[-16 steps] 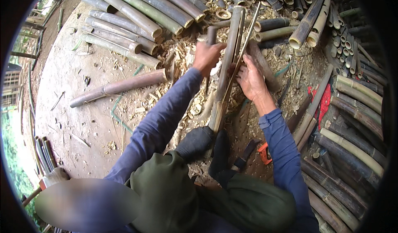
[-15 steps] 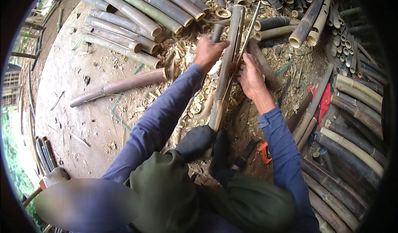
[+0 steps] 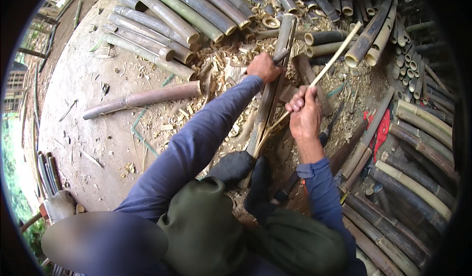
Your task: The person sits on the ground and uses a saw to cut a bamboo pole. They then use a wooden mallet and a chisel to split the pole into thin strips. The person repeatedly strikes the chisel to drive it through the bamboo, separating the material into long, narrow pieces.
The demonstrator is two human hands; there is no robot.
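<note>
- Left hand (image 3: 264,68): grip closed around a dark, cylindrical handle (image 3: 280,56), against the long, dark brown split bamboo pole (image 3: 284,34).
- Right hand (image 3: 306,116): grip closed around a thin, pale bamboo strip (image 3: 334,58), which slants out from the pole's lower part.
- The pole's lower end sits by two dark-covered feet (image 3: 231,167).
- Pale, curled shavings (image 3: 223,59) litter the ground.
</note>
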